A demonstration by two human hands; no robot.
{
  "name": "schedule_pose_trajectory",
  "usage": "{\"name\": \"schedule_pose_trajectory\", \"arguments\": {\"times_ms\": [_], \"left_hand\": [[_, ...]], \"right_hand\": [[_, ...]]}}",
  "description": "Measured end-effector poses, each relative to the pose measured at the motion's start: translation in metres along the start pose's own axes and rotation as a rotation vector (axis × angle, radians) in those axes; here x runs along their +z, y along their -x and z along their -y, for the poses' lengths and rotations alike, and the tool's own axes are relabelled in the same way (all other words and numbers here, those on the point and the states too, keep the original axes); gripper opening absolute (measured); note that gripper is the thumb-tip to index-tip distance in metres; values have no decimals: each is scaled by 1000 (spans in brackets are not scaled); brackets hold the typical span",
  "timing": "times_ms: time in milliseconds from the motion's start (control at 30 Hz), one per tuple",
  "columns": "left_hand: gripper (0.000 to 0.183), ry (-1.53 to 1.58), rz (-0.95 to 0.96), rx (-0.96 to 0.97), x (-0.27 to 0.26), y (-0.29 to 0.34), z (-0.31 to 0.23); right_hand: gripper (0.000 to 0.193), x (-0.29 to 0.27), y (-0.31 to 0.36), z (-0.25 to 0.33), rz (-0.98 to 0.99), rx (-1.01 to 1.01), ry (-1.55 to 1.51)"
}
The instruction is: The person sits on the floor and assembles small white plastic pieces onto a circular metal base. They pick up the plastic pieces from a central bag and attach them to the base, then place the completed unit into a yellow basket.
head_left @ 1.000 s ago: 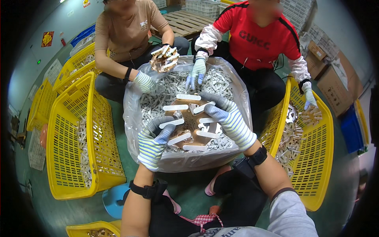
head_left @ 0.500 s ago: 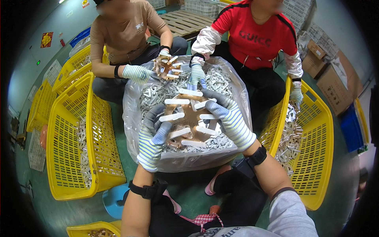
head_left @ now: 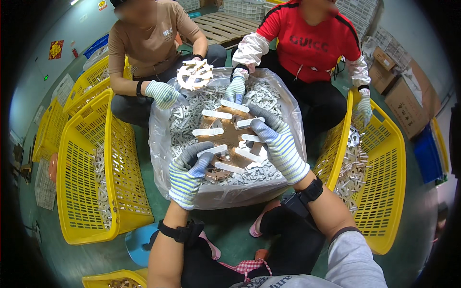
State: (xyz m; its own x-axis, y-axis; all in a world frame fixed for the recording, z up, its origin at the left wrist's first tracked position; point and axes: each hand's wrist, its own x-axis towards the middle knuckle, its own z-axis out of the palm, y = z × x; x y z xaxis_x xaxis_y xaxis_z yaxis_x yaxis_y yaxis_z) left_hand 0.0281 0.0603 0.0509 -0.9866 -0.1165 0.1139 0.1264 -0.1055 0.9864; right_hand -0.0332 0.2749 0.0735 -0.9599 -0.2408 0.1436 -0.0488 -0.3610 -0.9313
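A copper-coloured round plate (head_left: 232, 138) with white strips set around its rim is held up between my gloved hands. My left hand (head_left: 187, 174) pinches its lower left side, with thumb and fingers closed about a white strip (head_left: 212, 153) there. On the upper right edge, my right hand (head_left: 282, 146) grips the plate, the thumb by another white strip (head_left: 251, 123). Below it, loose white strips (head_left: 270, 171) fill a box lined with clear plastic (head_left: 211, 198). Part of the rim is hidden behind my fingers.
Yellow baskets stand left (head_left: 126, 168) and right (head_left: 384, 192), holding metal pieces. Across the box, one co-worker's gloved hand (head_left: 163, 94) is beside a similar plate (head_left: 194, 76); another co-worker's hand (head_left: 235, 90) reaches into the strips. A blue stool (head_left: 138, 246) is at lower left.
The plate has turned slightly in my hands, and my left fingers have shifted down its rim onto a lower strip. The co-worker's plate at the far left has been lifted away from the strips.
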Motion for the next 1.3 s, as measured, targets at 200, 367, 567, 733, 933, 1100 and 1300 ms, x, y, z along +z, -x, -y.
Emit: {"name": "schedule_pose_trajectory", "arguments": {"times_ms": [200, 367, 567, 733, 933, 1100, 1300], "left_hand": [[26, 23, -40, -27, 1, 0, 1], [27, 103, -103, 39, -1, -5, 6], [29, 151, -140, 99, -2, -7, 9], [29, 115, -130, 108, -4, -6, 9], [29, 140, -156, 87, -4, -6, 9], [28, 149, -140, 114, -5, -7, 9], [29, 180, -126, 76, -5, -8, 8]], "right_hand": [[49, 0, -2, -5, 24, -47, 13], [51, 1, -5, -4, -240, -518, 571], [32, 0, 2, 9, 105, -898, 1247], [35, 4, 0, 8, 148, -956, 1308], [25, 6, 0, 10, 196, -950, 1315], [29, 0, 0, 12, 170, -902, 1144], [32, -9, -7, 9, 16, -806, 1082]]}}
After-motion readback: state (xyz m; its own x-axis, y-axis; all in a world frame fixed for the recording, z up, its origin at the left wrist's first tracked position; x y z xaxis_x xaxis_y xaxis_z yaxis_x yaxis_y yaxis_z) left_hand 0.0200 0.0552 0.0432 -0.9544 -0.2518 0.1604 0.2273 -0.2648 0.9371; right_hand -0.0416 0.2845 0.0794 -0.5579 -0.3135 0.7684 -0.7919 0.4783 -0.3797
